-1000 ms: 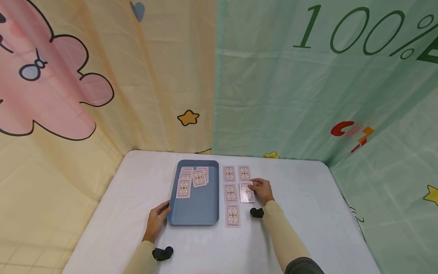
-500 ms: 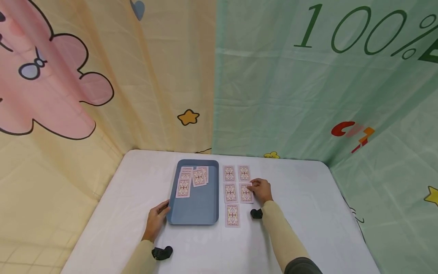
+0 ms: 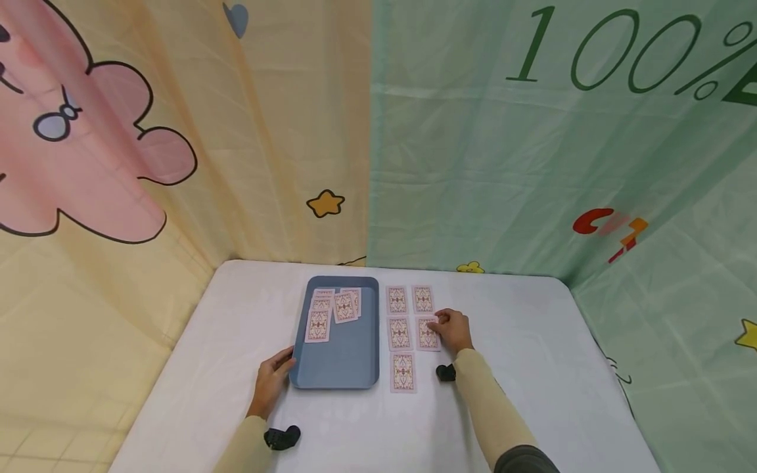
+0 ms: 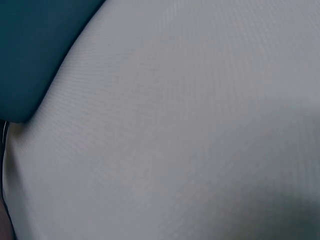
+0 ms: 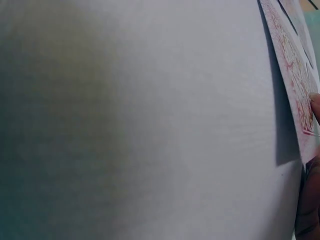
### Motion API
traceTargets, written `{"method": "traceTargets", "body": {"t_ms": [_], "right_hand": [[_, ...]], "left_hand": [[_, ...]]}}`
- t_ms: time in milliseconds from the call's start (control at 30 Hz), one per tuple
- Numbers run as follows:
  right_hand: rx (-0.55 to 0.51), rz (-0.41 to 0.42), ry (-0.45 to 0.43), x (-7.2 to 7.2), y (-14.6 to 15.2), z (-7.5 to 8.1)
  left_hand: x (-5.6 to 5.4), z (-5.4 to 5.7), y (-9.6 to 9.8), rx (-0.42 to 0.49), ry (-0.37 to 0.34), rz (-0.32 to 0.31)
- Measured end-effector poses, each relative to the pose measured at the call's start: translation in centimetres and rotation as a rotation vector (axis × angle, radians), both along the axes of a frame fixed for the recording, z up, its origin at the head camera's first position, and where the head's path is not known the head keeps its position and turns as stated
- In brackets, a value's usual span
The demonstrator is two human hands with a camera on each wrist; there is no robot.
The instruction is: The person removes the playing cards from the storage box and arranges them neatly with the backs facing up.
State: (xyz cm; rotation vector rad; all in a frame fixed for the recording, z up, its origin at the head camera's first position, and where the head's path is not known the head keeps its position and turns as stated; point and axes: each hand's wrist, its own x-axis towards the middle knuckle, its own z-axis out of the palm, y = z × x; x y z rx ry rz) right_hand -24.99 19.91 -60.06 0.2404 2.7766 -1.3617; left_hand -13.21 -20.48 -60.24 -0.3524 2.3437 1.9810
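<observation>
At the left edge of the blue tray (image 3: 337, 368), my left hand (image 3: 272, 381) touches the side with its fingers extended. The left wrist view catches only the tray's corner (image 4: 35, 60). My right hand (image 3: 453, 328) pinches a pink-patterned playing card (image 3: 426, 334) at its right side. In the right wrist view, the thumb (image 5: 315, 102) lies on the card's patterned back (image 5: 295, 75) and a finger is under it; a shadow shows beside the card's raised edge. Several playing cards (image 3: 318, 325) lie back up in the tray's far part, some overlapping.
Right of the tray, more cards lie back up on the white table (image 3: 514, 368) in two columns; one card (image 3: 403, 373) is nearest the front. Patterned curtains (image 3: 284, 131) stand behind the table. Black wrist devices (image 3: 282, 437) stick out from both wrists.
Glare on the card under my right hand has gone. Both hands, the tray and the other cards look unmoved.
</observation>
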Motion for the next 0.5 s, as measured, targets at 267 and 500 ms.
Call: {"method": "traceTargets", "body": {"t_ms": [267,500], "right_hand": [[0.004,-0.007,0.039,0.5,-0.2,0.1],[-0.06,-0.056,0.112,0.7,-1.3,0.0]], "left_hand": [[-0.2,0.2,0.0,-0.018,0.023,-0.001],[-0.1,0.0,0.0,-0.024,0.01,-0.001]]}}
